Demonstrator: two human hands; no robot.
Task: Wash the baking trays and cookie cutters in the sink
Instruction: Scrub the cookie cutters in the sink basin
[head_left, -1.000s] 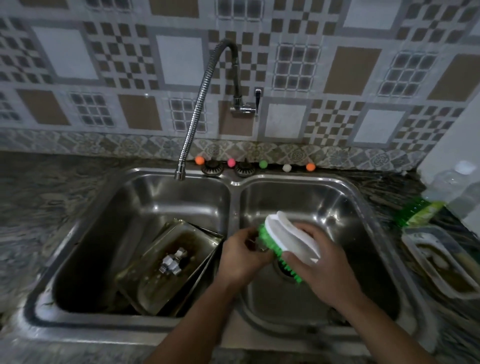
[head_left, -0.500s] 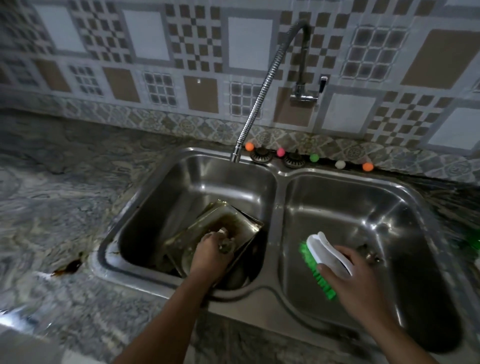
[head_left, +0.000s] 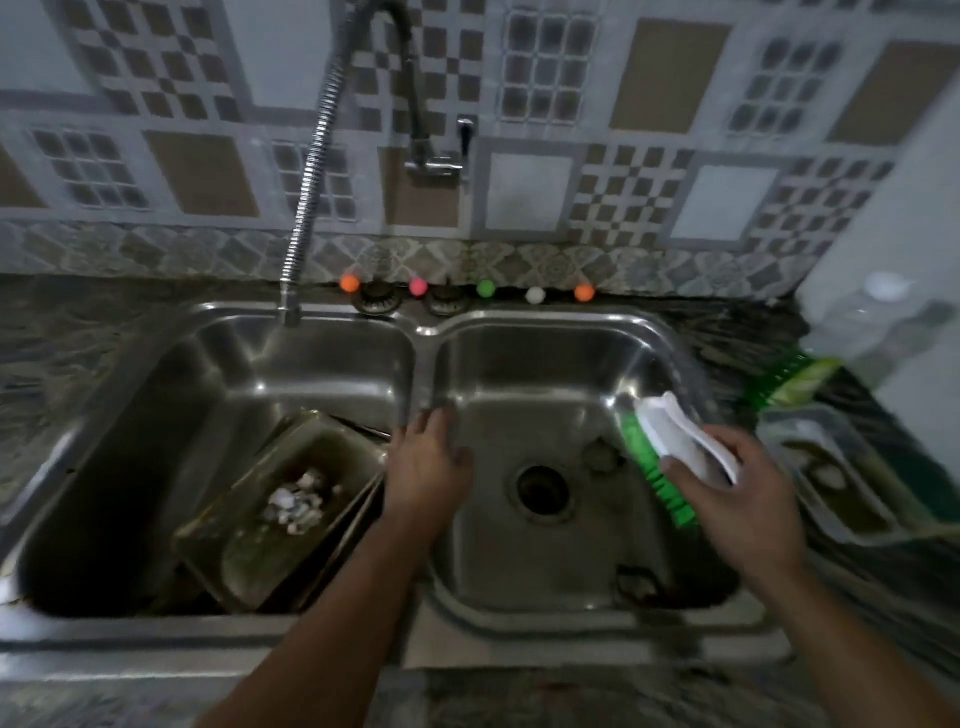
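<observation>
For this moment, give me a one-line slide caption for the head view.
Right hand grips a green-bristled scrub brush over the right basin; left hand hovers open beside stacked baking trays.

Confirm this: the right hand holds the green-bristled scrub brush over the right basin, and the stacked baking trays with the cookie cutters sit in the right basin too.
Not quite. In the head view the right hand does hold the scrub brush over the right basin, but the baking trays with the cookie cutters sit in the left basin.

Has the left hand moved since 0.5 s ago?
Yes. The left hand has left the baking tray in the left basin and now sits rightward, over the sink divider.
</observation>
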